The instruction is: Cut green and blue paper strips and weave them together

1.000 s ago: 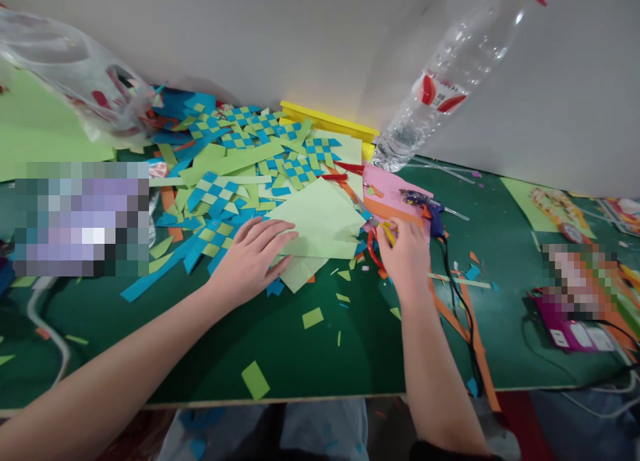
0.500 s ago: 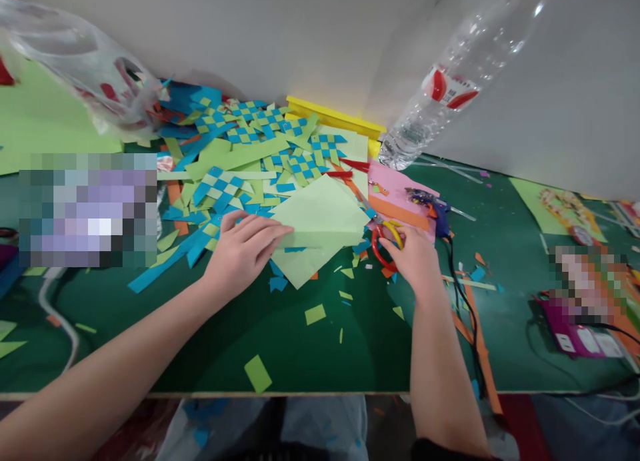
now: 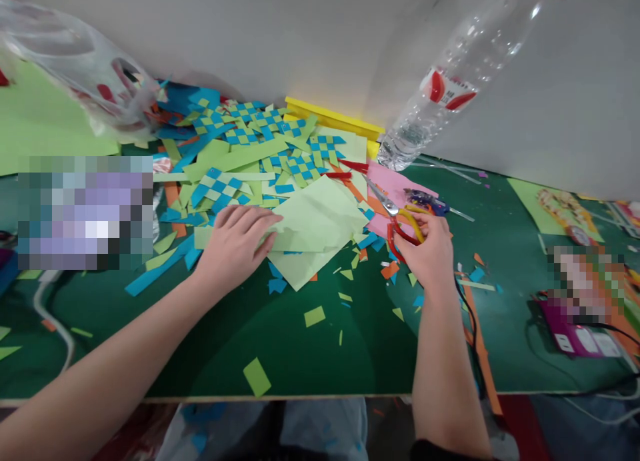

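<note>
The camera sits on the person's head, facing forward and down across the flat green tabletop [image 3: 360, 354] to the plain grey wall [image 3: 250, 41] behind. It looks from near above, the bare left hand [image 3: 240, 238] and bare right hand [image 3: 431, 251] either side of its centre, the left forearm [image 3: 130, 358] entering lower left, the right forearm [image 3: 445, 368] at the bottom edge.

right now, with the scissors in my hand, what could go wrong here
The scissors in your right hand point away from you over the pink paper, so a careless snip might catch it. The glue gun lies just behind that hand; if it is hot, which I can't tell, brushing it could burn you. Its black cord runs beside your right forearm and might snag.
</note>
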### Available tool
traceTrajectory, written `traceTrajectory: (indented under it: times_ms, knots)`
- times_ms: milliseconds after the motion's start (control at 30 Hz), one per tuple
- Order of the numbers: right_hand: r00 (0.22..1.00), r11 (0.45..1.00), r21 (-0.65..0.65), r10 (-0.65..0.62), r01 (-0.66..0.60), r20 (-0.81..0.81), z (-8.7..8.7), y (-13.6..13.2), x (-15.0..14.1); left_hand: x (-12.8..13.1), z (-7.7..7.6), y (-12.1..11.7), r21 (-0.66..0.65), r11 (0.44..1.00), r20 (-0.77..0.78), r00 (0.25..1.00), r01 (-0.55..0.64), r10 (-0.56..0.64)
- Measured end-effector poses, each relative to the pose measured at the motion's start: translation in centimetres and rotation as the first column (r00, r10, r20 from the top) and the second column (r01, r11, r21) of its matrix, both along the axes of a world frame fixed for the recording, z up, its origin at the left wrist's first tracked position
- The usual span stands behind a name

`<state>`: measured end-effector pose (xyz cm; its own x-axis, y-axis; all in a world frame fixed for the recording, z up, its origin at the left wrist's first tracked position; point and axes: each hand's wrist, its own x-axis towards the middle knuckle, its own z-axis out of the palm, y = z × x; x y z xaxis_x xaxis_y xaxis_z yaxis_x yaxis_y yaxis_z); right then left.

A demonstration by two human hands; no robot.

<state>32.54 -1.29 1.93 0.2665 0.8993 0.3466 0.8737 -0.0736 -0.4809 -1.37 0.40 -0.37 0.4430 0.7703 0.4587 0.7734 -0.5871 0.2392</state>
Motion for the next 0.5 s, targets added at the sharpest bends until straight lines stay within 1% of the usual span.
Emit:
traceTrajectory:
  times_ms: [67,133,233,300,367,433,500]
  knots:
    - [0.998,0.998,0.023,0.062,-0.062,0.014,0.3,-0.2,0.0,0.7,0.2,-0.3,0.012,0.995,-0.02,0.995,0.102,-0.102]
    - [0.992,0.993,0.015,0.113,-0.114,0.057,0.7,-0.5,0.2,1.2,0.1,-0.5,0.019,0.979,-0.049,0.979,0.201,-0.2]
    - [0.965,0.971,-0.083,0.232,-0.224,0.122,1.5,-1.1,0.6,1.5,-0.1,-0.4,0.0,0.956,-0.108,0.95,0.295,-0.293]
    - [0.928,0.927,-0.168,0.356,-0.335,0.109,1.8,-1.4,1.0,1.5,-0.3,-0.2,-0.019,0.953,-0.135,0.943,0.304,-0.303]
    - [0.891,0.873,-0.241,0.451,-0.425,0.062,1.9,-1.5,1.2,1.4,-0.4,0.0,-0.04,0.955,-0.133,0.945,0.294,-0.297]
    - [0.867,0.83,-0.301,0.498,-0.47,0.017,1.6,-1.5,1.3,1.3,-0.5,0.2,-0.069,0.956,-0.114,0.95,0.285,-0.292]
    - [0.856,0.803,-0.342,0.517,-0.488,-0.007,1.3,-1.4,1.3,1.2,-0.6,0.3,-0.102,0.955,-0.096,0.953,0.278,-0.287]
